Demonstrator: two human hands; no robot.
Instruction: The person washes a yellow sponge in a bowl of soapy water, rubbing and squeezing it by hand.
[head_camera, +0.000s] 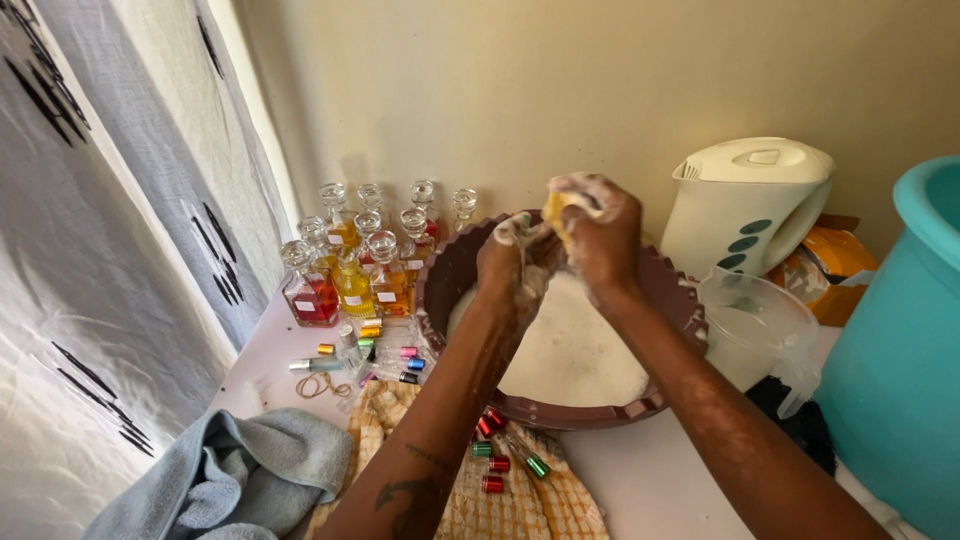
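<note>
On the far left lies a grey towel (240, 470), then glass bottles (350, 270). Above the brown basin (440, 290) of foamy water, the left hand (515, 262) pinches a small vial; the right hand (600, 235) squeezes a yellow sponge (558, 207). Right stands a white kettle (750, 205).

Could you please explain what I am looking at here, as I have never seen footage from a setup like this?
There is no machine: one camera sits on a person's head and looks down at their two bare hands. Both are soapy and held over a brown basin of foamy water. The left hand grips something small, too covered in suds to identify; the right hand squeezes a yellow sponge. Left of the basin stand glass bottles of coloured liquid, with small roller vials in front and more on a checked cloth. A blue towel lies nearer. To the right are a white kettle, a clear jug and a teal bucket.
</note>
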